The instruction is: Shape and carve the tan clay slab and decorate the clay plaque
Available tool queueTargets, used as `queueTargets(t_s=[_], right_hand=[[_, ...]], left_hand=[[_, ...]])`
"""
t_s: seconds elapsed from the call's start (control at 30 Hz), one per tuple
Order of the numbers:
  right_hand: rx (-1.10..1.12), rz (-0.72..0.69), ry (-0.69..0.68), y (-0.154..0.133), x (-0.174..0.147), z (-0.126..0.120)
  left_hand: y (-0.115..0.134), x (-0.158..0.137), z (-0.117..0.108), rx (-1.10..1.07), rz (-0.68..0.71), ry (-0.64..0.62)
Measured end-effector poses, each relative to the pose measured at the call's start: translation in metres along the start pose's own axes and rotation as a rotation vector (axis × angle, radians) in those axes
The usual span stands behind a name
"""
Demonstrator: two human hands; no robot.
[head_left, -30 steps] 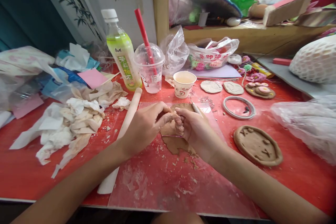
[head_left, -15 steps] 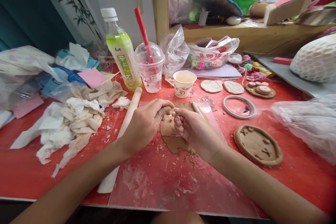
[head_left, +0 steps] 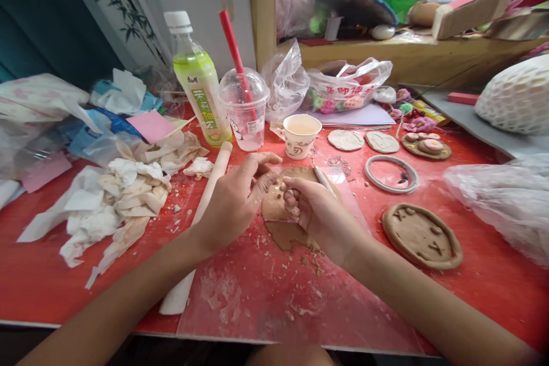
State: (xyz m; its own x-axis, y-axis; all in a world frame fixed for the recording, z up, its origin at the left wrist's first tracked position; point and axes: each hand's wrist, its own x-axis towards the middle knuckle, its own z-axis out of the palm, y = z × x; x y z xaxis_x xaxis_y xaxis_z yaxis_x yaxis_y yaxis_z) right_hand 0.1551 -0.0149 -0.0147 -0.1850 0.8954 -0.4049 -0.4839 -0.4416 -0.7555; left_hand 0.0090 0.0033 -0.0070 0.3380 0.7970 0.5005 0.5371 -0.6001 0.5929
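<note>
Head view: flat brown clay slab [head_left: 286, 213] lies on the clear plastic sheet [head_left: 274, 291] at mid red desk [head_left: 493, 286], under both hands. Left hand [head_left: 234, 203] presses loosely spread fingers onto the slab's far-left edge. Right hand [head_left: 315, 211] is curled narrow, pinching the slab's middle; a thin white tool [head_left: 321, 177] pokes out beyond it. White rolling pin [head_left: 201, 217] lies just left.

Judgement: clay is soft, light, tears and dents easily; lift from beneath the edges with flat fingers.
</note>
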Motion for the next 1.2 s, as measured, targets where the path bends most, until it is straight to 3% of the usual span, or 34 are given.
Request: queueTargets(t_s=[0.3,0.67,0.97,1.2], right_hand=[[-0.009,0.018,-0.039,-0.002,-0.001,-0.001],[-0.066,-0.096,-0.121,-0.01,-0.005,0.002],[-0.133,-0.128,-0.149,-0.008,-0.005,-0.001],[-0.112,-0.145,-0.15,-0.007,-0.003,-0.001]], left_hand=[[0.002,0.0,0.0,0.056,0.052,0.008],[0.004,-0.001,-0.002,0.086,0.063,-0.011],[-0.002,0.002,-0.001,0.266,0.178,-0.018],[-0.002,0.004,-0.002,0.267,0.271,-0.007]])
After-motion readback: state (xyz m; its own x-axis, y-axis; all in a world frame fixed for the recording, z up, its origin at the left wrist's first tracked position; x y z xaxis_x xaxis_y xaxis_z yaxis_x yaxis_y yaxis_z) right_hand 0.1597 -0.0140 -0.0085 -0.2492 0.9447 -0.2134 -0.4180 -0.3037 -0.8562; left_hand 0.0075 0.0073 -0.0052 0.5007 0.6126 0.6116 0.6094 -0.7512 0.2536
